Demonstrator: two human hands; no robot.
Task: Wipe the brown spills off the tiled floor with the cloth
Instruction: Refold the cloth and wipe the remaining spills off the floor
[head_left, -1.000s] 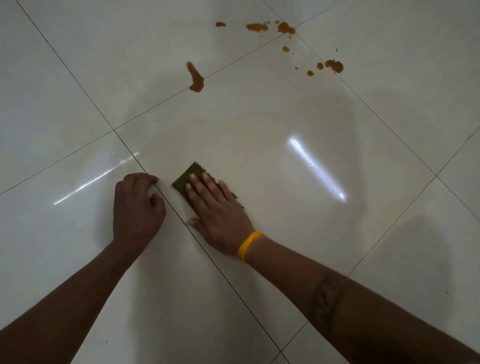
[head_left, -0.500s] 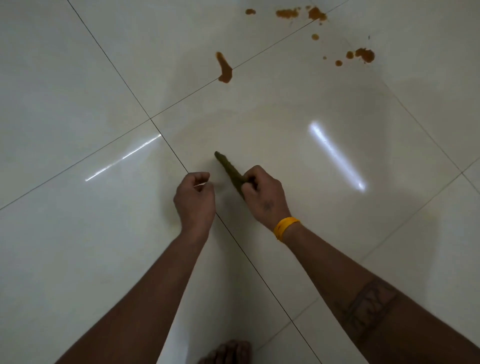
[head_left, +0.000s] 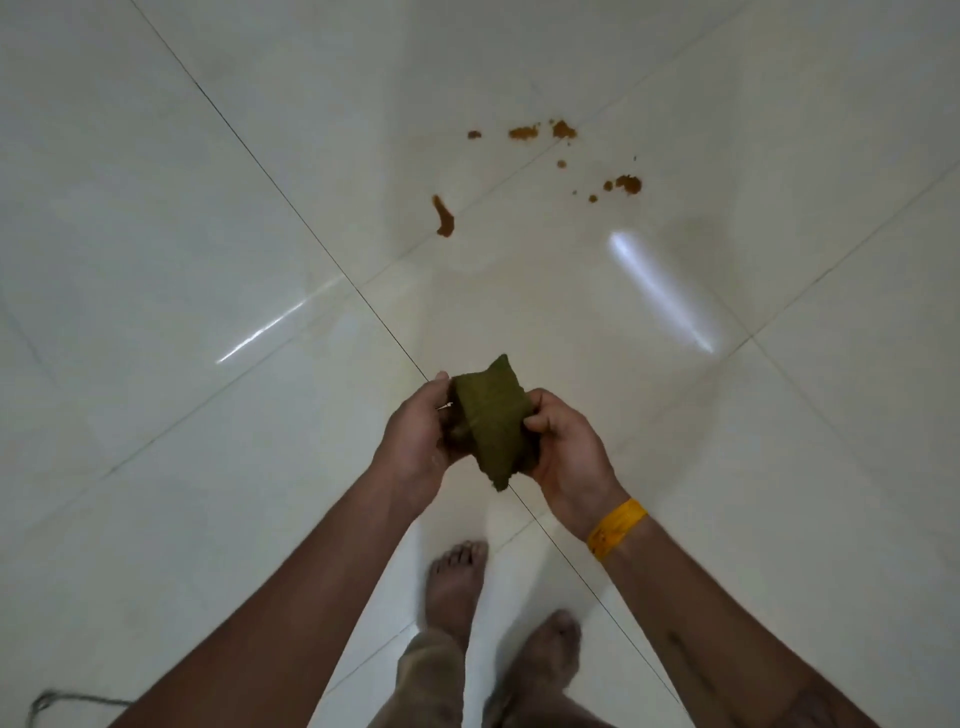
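both hands' grip — left hand (head_left: 415, 436), right hand (head_left: 563, 452) — clasps the cloth (head_left: 491, 421).

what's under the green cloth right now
The folded olive-green cloth is held up between both hands, off the white tiled floor. Its underside and the fingers behind it are hidden.

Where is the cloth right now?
In the head view, the cloth is off the floor near the centre, held between the left hand and right hand, above the bare feet.
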